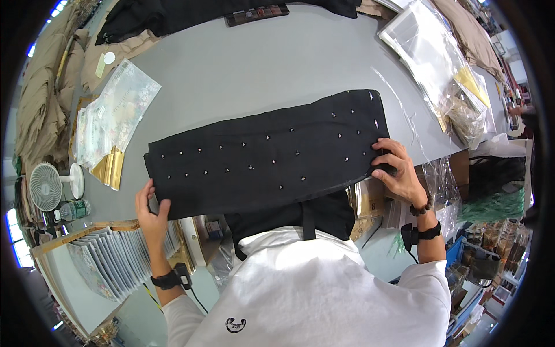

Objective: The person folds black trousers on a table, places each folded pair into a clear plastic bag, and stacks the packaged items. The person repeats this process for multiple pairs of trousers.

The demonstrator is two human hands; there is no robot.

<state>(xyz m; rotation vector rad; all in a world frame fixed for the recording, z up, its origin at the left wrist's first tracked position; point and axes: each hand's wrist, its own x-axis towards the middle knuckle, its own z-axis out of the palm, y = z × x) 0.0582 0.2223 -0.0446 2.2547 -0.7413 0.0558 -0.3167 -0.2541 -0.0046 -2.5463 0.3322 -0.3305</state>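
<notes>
A long folded black cloth [260,156], dotted with small shiny studs in rows, lies slanted across the front of the grey table, its lower edge reaching the table's front. At its left end, my left hand [152,208] holds the lower corner, thumb on top and fingers along the side edge. My right hand [396,169] grips the lower right corner, with its fingertips curled over the end. The layers under the cloth are hidden.
Flat printed bags [117,112] lie left, above a small white fan [47,186] and a plastic bottle [73,210]. Clear plastic sleeves [425,56] are stacked at the right. Black fabric [182,19] and a phone [257,15] lie at the far edge. Below left stands a rack of boards [108,260].
</notes>
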